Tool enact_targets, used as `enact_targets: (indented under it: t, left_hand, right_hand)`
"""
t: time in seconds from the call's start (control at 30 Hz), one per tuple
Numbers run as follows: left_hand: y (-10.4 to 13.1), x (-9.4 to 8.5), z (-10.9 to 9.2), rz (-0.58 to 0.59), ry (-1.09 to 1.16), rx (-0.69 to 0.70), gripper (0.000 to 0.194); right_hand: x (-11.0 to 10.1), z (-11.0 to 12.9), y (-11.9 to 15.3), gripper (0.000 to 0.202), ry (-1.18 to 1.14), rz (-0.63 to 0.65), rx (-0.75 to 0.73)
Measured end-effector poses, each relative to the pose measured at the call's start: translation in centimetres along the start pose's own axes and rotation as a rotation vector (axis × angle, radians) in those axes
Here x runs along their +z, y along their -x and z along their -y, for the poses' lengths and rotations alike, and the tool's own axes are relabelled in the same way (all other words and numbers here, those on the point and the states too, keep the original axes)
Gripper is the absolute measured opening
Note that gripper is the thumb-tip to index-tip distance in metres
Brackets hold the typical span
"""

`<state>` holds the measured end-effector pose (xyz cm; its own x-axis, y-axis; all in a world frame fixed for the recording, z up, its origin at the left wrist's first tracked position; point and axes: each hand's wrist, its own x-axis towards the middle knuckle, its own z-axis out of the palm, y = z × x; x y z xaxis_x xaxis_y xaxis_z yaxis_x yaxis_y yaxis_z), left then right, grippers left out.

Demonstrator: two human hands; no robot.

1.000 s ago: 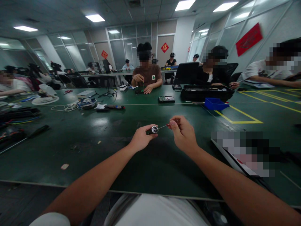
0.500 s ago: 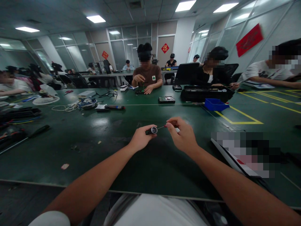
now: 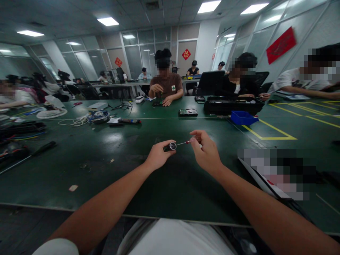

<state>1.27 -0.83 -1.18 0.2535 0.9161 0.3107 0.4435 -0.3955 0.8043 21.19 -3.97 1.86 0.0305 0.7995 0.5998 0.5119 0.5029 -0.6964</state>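
A small black cylinder [image 3: 170, 146] with a round, silver-rimmed end is gripped in my left hand [image 3: 156, 155], its round end turned towards me. From the right, the thin metal shaft of a screwdriver [image 3: 181, 143] reaches the side of the cylinder. My right hand [image 3: 205, 150] pinches the screwdriver near its red part, with the rest of the handle hidden by the fingers. Whether the screwdriver tip sits in a screw is too small to tell. Both hands are above the green table [image 3: 180, 191].
Ahead lie a hard drive [image 3: 188, 112] and a blue bin [image 3: 243, 118]. A long screwdriver [image 3: 32, 156] and cables [image 3: 92, 117] are on the left; a white-edged, blurred-out item [image 3: 261, 175] is on the right. Across the table a person [image 3: 166, 85] works on a small part.
My right hand has shifted slightly right, its fingers a little more raised, and more of the screwdriver's red part shows. The black cylinder has moved slightly left with my left hand.
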Motion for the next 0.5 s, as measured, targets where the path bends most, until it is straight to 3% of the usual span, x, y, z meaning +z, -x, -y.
enact_targets:
  t: [0.17, 0.37, 0.5]
  left_hand:
    - [0.0, -0.2, -0.1, 0.010, 0.003, 0.022, 0.042]
    - [0.0, -0.5, -0.2, 0.003, -0.023, 0.075, 0.044]
    - [-0.1, -0.5, -0.2, -0.001, -0.059, 0.079, 0.043]
  right_hand:
    - [0.4, -0.8, -0.5, 0.024, -0.274, 0.013, 0.133]
    - [0.8, -2.8, -1.6, 0.029, -0.691, -0.001, 0.448]
    - [0.9, -2.3, -1.1, 0.027, -0.510, -0.077, 0.301]
